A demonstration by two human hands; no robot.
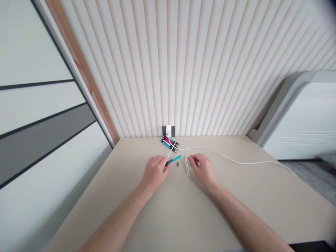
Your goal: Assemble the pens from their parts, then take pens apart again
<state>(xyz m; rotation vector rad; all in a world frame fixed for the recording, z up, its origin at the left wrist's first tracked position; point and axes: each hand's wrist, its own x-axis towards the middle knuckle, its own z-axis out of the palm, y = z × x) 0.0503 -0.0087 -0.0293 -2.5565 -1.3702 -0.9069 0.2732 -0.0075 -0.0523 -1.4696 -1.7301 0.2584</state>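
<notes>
My left hand [155,171] rests on the beige table [183,210] with its fingers curled round a teal pen barrel [174,160] that points up and to the right. My right hand [202,167] lies just right of it, fingers pinched on a small dark and red piece I cannot make out. Between the two hands lie a small dark part [177,164] and two thin white refill tubes [187,166], side by side on the table.
A heap of several pens [169,142], teal, pink and black, lies at the table's back edge under a white charger [168,131] plugged into a wall socket. Its white cable [236,161] runs right across the table. A ribbed wall stands behind.
</notes>
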